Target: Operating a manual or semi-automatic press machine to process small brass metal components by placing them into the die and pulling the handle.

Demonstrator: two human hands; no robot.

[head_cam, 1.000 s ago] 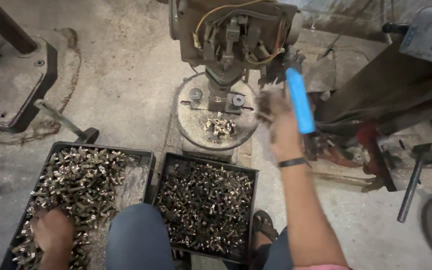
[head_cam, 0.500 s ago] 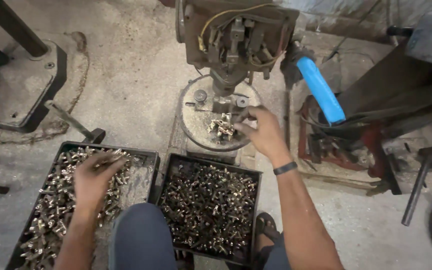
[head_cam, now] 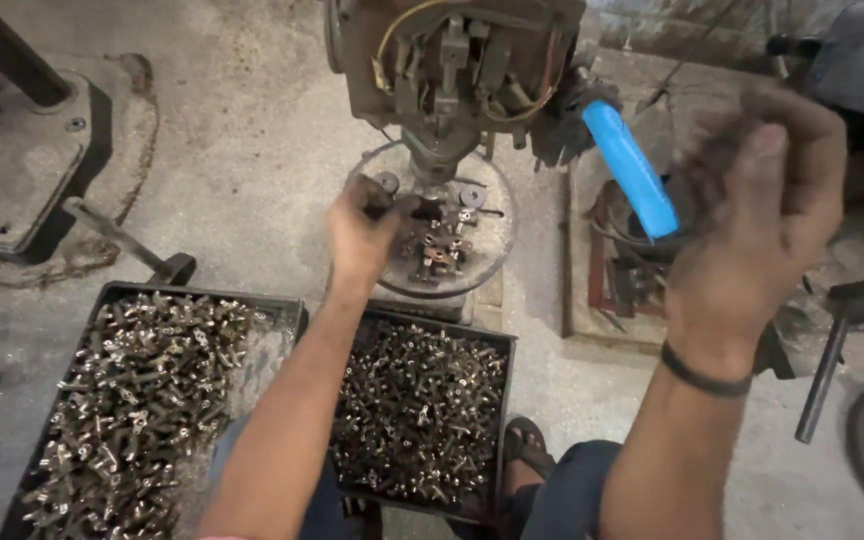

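My left hand [head_cam: 360, 232] reaches out to the round metal plate [head_cam: 487, 270] under the old brown machine [head_cam: 452, 70]. Its fingers are curled at the edge of that plate, right by the little pile of small metal parts [head_cam: 434, 245] lying there. I cannot tell if my left grip has hold of a part, because the back of my hand hides the fingertips. My right hand [head_cam: 762, 215] is up in the air, near the blue handle [head_cam: 632, 168] that sticks out from the side of the machine. That hand looks blurry. Its fingers are bent over and it is not touching the handle, and I cannot tell if its grip has anything in it. There is a dark band [head_cam: 704, 370] around my right wrist. Down by my knees sit two black trays on the floor. The left tray [head_cam: 112, 292] is full of bigger shiny metal bits. The right tray [head_cam: 505, 400] is full of smaller dark metal bits and sits just below the round plate. My foot in a sandal [head_cam: 527, 450] is next to the right tray. A hammer [head_cam: 837, 335] lies on the floor far off to my right. A heavy grey metal base [head_cam: 22, 170] stands far off to my left.
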